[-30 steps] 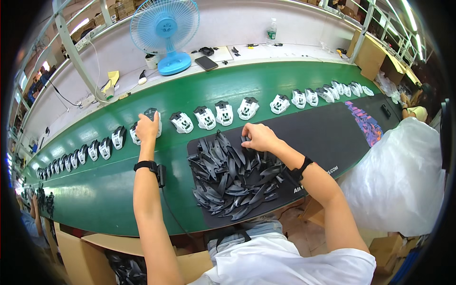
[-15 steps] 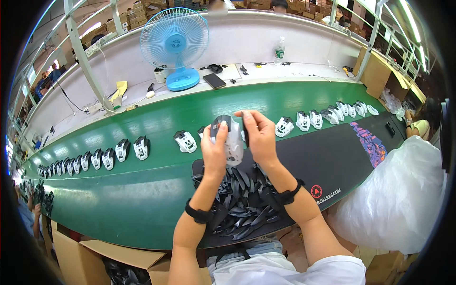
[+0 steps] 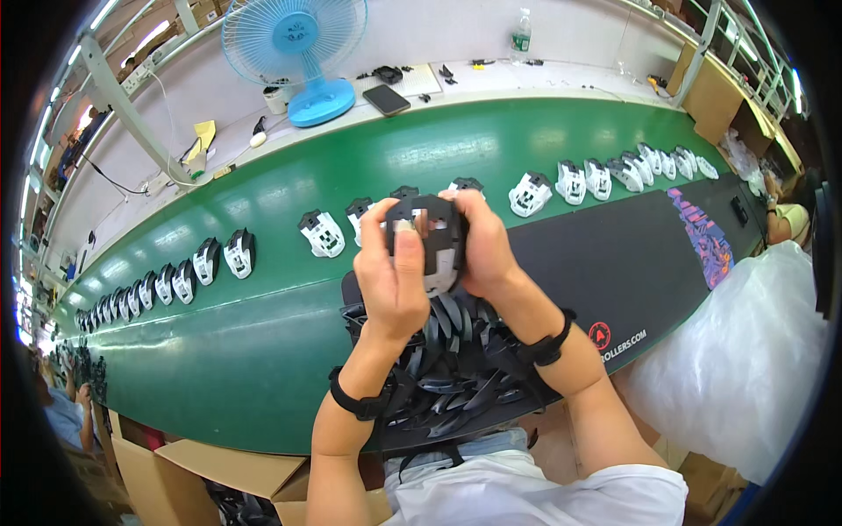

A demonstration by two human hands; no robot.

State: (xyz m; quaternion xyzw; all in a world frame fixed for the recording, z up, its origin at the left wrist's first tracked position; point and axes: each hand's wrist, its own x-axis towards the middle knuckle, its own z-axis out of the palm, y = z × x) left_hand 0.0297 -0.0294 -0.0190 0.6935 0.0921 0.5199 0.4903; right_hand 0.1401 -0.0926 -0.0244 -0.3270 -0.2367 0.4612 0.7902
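Note:
Both my hands are wrapped round a black and pale grey computer mouse shell (image 3: 445, 254), held above the black mat (image 3: 570, 254). My left hand (image 3: 392, 276) grips its left side, the thumb laid over the upper face. My right hand (image 3: 487, 250) is closed on its right side, where a black side piece was a moment ago; whether that piece is seated is hidden by the fingers. Below the hands lies a heap of curved black plastic side pieces (image 3: 456, 386). Wide black bands circle both my wrists.
Rows of black and white mouse shells (image 3: 320, 235) stand along the green belt (image 3: 202, 359). A blue fan (image 3: 320, 103), a phone (image 3: 386, 100) and a bottle (image 3: 521, 37) are on the far ledge. At right bulges a clear plastic bag (image 3: 728, 351); an open carton (image 3: 232, 465) sits lower left.
My right hand has brought the black side piece from beside the mouse shell against it. The shell has turned, showing more of its dark face. The whole view has shifted.

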